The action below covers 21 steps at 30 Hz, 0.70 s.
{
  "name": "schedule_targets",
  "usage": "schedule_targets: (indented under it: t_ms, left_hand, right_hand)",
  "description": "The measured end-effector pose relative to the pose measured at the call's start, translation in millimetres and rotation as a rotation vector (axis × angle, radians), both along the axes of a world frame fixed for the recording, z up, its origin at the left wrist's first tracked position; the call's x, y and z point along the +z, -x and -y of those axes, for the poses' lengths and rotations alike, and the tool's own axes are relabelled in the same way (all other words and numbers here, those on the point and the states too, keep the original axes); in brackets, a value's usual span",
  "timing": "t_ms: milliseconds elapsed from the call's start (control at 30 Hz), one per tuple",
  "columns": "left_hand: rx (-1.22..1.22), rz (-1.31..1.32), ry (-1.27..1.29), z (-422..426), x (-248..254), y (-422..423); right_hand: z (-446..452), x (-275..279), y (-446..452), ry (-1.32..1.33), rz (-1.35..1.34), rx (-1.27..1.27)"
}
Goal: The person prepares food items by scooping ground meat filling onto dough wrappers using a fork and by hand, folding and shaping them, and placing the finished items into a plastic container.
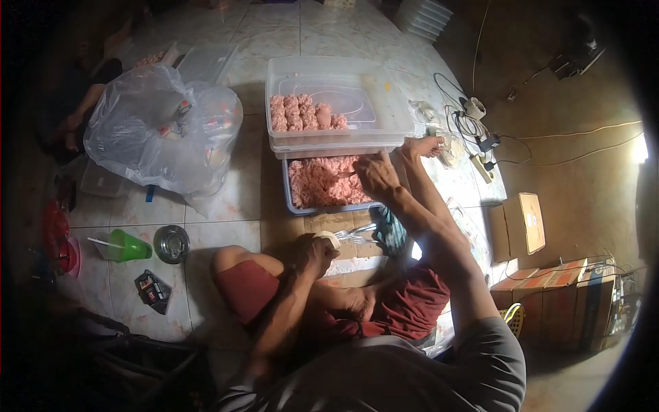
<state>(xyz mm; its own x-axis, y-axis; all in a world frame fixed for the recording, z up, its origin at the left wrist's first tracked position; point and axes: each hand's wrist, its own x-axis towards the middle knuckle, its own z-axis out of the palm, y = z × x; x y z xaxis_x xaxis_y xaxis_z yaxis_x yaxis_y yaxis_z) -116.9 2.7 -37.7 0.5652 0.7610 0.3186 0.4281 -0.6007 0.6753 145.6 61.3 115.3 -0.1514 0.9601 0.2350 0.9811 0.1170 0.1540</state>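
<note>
My right hand (379, 177) is closed at the right end of a blue-rimmed tub (294, 209) of ground meat (319, 184). Its fingers point into the meat, and whatever they grip is hidden. Lower down, my left hand (316, 257) holds a small round cream-coloured piece (328, 238), perhaps a shallow cup or mould, above the cardboard. Behind the tub, a clear plastic container (384, 103) overlaps its far edge. Rows of shaped meat portions (292, 113) lie at its left side. Metal forks (357, 235) and a teal cloth (391, 230) lie near my left hand.
A large clear plastic bag (165, 123) stands at the left, with a person's hand (68, 130) beyond it. Nearby are a green cup (127, 246) and a metal bowl (171, 244). Cables (467, 127) and cardboard boxes (563, 295) are at the right, past my outstretched foot (425, 146).
</note>
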Motion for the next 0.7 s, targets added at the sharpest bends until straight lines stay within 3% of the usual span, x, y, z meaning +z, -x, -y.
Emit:
schedule_targets:
  t_ms: [100,167,233,300,367,433,500,567,700]
  left_hand:
    - [-0.135,-0.061,0.226,-23,28,3]
    - [-0.169,-0.012,0.358,-26,30,4]
    - [-0.144,0.005,0.37,-27,38,3]
    - [-0.122,0.014,0.393,-20,41,1]
    - [-0.083,0.079,0.421,-23,40,-2]
    - [0.021,0.207,0.388,-18,14,-7]
    - [0.126,0.336,0.343,-21,11,-5]
    - [0.002,0.516,0.623,-23,13,-5]
    - [-0.008,0.299,0.408,-18,28,7]
  right_hand:
    - [-5,3,-5,0.109,-0.071,0.126]
    - [1,11,-20,0.214,-0.306,0.18]
    - [-1,5,-21,0.147,-0.294,0.107]
    - [-2,-16,-25,0.002,-0.052,0.115]
    - [-8,-50,-19,0.01,-0.349,0.321]
    - [-1,-36,-17,0.051,-0.471,0.283]
    - [-2,-21,-28,0.279,-0.512,0.014]
    - [1,-26,-19,0.064,-0.412,-0.062]
    - [7,-13,9,0.265,-0.718,0.049]
